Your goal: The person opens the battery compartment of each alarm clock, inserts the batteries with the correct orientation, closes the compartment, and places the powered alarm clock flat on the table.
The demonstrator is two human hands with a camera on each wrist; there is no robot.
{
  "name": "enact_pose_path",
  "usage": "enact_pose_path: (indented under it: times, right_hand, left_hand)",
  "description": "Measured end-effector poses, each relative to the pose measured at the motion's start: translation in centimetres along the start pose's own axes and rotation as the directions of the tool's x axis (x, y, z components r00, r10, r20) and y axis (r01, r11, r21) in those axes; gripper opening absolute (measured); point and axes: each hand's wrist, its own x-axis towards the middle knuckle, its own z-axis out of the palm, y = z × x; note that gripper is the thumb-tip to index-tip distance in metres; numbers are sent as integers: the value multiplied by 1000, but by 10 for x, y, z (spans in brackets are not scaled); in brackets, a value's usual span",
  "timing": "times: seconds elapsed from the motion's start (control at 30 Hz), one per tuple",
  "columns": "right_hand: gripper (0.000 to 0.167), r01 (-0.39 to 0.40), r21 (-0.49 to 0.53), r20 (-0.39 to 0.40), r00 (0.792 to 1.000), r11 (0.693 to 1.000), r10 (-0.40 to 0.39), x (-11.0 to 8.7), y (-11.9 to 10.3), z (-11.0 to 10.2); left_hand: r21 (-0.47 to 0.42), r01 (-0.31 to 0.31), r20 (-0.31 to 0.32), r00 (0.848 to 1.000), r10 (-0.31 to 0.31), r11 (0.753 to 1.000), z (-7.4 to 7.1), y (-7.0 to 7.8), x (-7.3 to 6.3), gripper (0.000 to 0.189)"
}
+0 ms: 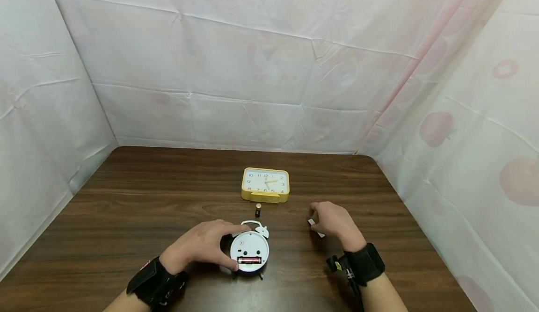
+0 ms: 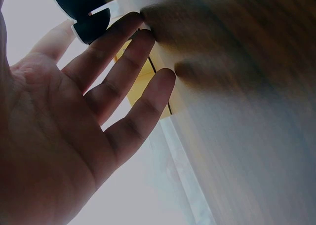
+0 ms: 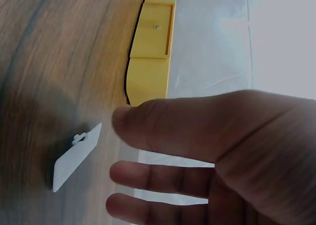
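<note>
A white twin-bell alarm clock (image 1: 249, 245) has its back toward me in the head view, its battery slot uncovered with a red battery (image 1: 249, 260) inside. My left hand (image 1: 206, 244) holds the clock from the left, thumb at its lower edge and forefinger near the top handle; the other fingers (image 2: 136, 126) stretch out below, seen in the left wrist view. To the right, my right hand (image 1: 334, 223) hovers beside a small white battery cover (image 3: 76, 158). In the right wrist view its fingertips are apart from the cover and hold nothing.
A yellow rectangular clock (image 1: 265, 185) stands farther back, facing me. Between the two clocks a small black battery with a gold-coloured end (image 1: 258, 210) stands on the brown wooden table (image 1: 168, 181). Pale patterned sheets (image 1: 236, 68) enclose the table's back and sides.
</note>
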Motion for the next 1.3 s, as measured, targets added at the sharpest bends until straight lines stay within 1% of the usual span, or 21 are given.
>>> enact_pose_path:
  times: [0.3, 0.5, 0.73, 1.0, 1.17, 1.3]
  right_hand:
    - [19, -13, 6, 22, 1000, 1000, 13, 7, 4, 9]
    - [19, 12, 6, 21, 1000, 1000, -12, 10, 6, 11]
    - [19, 50, 26, 3, 999, 998, -50, 12, 9, 15]
    - [19, 59, 46, -1, 998, 997, -59, 14, 11, 16]
    - [20, 63, 47, -2, 998, 997, -63, 15, 12, 17]
    - [21, 75, 33, -12, 997, 997, -75, 17, 13, 18]
  left_hand:
    - [-2, 7, 1, 1000, -7, 1000, -1, -1, -1, 83]
    - [-8, 14, 12, 1000, -14, 1000, -1, -1, -1, 84]
    - [-5, 7, 6, 1000, -7, 1000, -1, 1, 0, 83]
    - [-1, 4, 2, 1000, -4, 1000, -1, 1, 1, 83]
    - [3, -9, -3, 1000, 9, 1000, -1, 1, 1, 83]
    - [-1, -5, 2, 1000, 5, 1000, 0, 0, 1, 84]
